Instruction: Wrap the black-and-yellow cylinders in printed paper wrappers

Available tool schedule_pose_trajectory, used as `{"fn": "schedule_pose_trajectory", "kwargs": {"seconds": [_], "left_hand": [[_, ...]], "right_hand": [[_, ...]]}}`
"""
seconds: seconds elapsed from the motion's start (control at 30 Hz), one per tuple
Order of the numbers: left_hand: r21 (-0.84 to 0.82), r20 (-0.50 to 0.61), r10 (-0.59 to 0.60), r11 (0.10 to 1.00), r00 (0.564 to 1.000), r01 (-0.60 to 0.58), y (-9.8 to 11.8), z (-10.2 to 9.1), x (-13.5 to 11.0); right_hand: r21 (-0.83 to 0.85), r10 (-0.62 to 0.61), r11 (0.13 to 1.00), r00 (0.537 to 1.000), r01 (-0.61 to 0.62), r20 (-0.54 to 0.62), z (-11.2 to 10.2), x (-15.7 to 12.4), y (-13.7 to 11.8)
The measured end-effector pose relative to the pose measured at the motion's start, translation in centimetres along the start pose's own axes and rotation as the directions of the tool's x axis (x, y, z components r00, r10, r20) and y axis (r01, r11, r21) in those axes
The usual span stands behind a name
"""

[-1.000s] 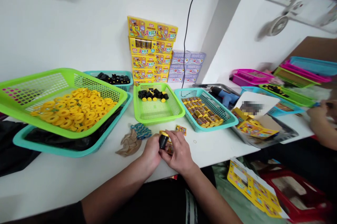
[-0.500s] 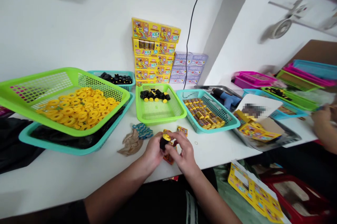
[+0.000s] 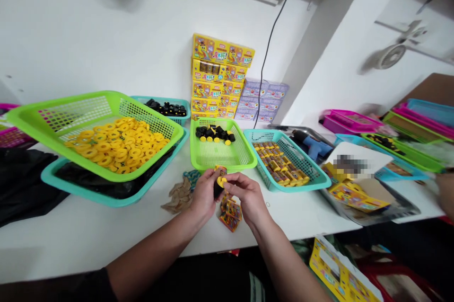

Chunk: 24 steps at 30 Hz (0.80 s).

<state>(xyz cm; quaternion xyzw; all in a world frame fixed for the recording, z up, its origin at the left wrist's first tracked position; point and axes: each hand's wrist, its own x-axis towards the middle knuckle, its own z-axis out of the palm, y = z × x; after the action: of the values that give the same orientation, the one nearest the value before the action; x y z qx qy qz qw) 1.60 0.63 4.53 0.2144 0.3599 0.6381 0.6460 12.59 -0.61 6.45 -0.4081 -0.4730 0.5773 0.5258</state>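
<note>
In the head view my left hand point(image 3: 205, 198) is closed around a small black cylinder point(image 3: 218, 191) above the table's front part. A yellow cap point(image 3: 222, 182) sits at the cylinder's upper end, tilted toward me. Thumb and forefinger of my right hand point(image 3: 250, 198) pinch the cap's right edge. A printed orange-yellow piece point(image 3: 220, 169) shows just behind the cap; whether my left fingers hold it too, I cannot tell. Below my hands lie several small printed packets point(image 3: 230, 216). A crumpled beige cloth point(image 3: 177, 198) lies left of my left hand.
Ahead stands a green basket point(image 3: 222, 157) with black-and-yellow cylinders. To the left, another green basket point(image 3: 88, 103) holds yellow rings, resting on a teal basket point(image 3: 99, 198). At right, a teal basket point(image 3: 315, 181) holds printed cylinders. Yellow boxes point(image 3: 220, 77) are stacked against the wall.
The view has shifted, so things appear lower and farther right. The cylinder has been tipped, its yellow cap now facing me more. My right fingers have moved to the cap's edge, uncovering the packets.
</note>
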Motion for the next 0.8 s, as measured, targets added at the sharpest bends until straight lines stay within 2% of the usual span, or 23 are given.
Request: {"fn": "schedule_pose_trajectory", "kwargs": {"seconds": [0.13, 0.23, 0.33, 0.47, 0.57, 0.67, 0.73, 0.8], "left_hand": [[0.156, -0.033, 0.096, 0.984, 0.995, -0.089, 3.2, 1.1, 2.5], [0.323, -0.049, 0.165, 0.936, 0.985, -0.141, 5.2, 1.6, 5.1], [0.409, -0.073, 0.207, 0.898, 0.976, -0.160, 6.2, 1.5, 7.7], [0.475, -0.118, 0.294, 0.855, 0.949, -0.206, 6.6, 1.0, 10.3], [0.493, -0.128, 0.325, 0.841, 0.937, -0.224, 6.6, 0.7, 11.1], [0.474, -0.121, 0.310, 0.853, 0.943, -0.219, 6.6, 1.0, 10.5], [0.440, -0.105, 0.275, 0.875, 0.956, -0.203, 6.3, 1.4, 9.2], [0.398, -0.083, 0.230, 0.900, 0.970, -0.180, 5.7, 1.8, 7.3]], "right_hand": [[0.022, 0.061, 0.998, 0.998, -0.062, 0.030, 1.4, 4.2, -2.3], [0.015, 0.122, 0.992, 0.990, -0.123, 0.076, 2.1, 7.8, -3.4], [-0.024, 0.152, 0.988, 0.981, -0.151, 0.116, 2.2, 10.7, -3.7], [-0.080, 0.121, 0.990, 0.990, -0.115, 0.076, 1.9, 13.0, -3.1], [-0.138, 0.053, 0.989, 0.998, -0.047, 0.034, 1.5, 13.8, -2.6], [-0.189, -0.030, 0.981, 0.999, 0.036, 0.036, 1.4, 13.5, -2.6], [-0.234, -0.167, 0.956, 0.984, 0.178, 0.069, 1.4, 12.3, -2.8], [-0.313, -0.360, 0.872, 0.926, 0.376, 0.111, 1.4, 10.1, -2.9]]}}
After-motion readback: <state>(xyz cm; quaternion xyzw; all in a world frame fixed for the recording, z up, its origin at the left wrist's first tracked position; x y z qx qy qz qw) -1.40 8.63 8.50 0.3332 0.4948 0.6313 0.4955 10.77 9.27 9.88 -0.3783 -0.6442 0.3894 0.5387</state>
